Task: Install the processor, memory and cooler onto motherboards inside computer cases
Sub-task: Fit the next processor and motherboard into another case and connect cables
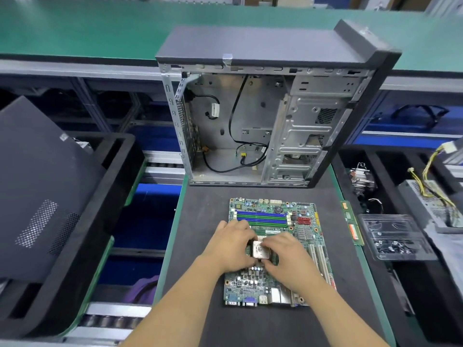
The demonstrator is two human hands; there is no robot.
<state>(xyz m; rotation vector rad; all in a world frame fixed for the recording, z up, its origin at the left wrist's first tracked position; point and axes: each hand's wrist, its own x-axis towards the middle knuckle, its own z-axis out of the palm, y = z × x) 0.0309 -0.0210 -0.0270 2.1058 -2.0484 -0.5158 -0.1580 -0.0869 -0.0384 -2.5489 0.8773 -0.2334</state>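
A green motherboard [280,284] lies flat on the black mat [200,221] in front of me. The silver processor [259,249] sits over the socket near the board's middle. My left hand [231,245] touches the processor's left side with curled fingers. My right hand [285,256] pinches its right edge from the other side. Blue and green memory slots [261,218] run across the board's far part. Behind the board an open computer case [263,116] stands with loose black cables inside. A cooler [360,180] lies in the black tray at right.
A memory stick [352,224] lies along the mat's right edge. A clear plastic box of screws [393,239] and a power supply with yellow wires [433,196] sit at right. A dark case panel [37,191] leans in a foam tray at left.
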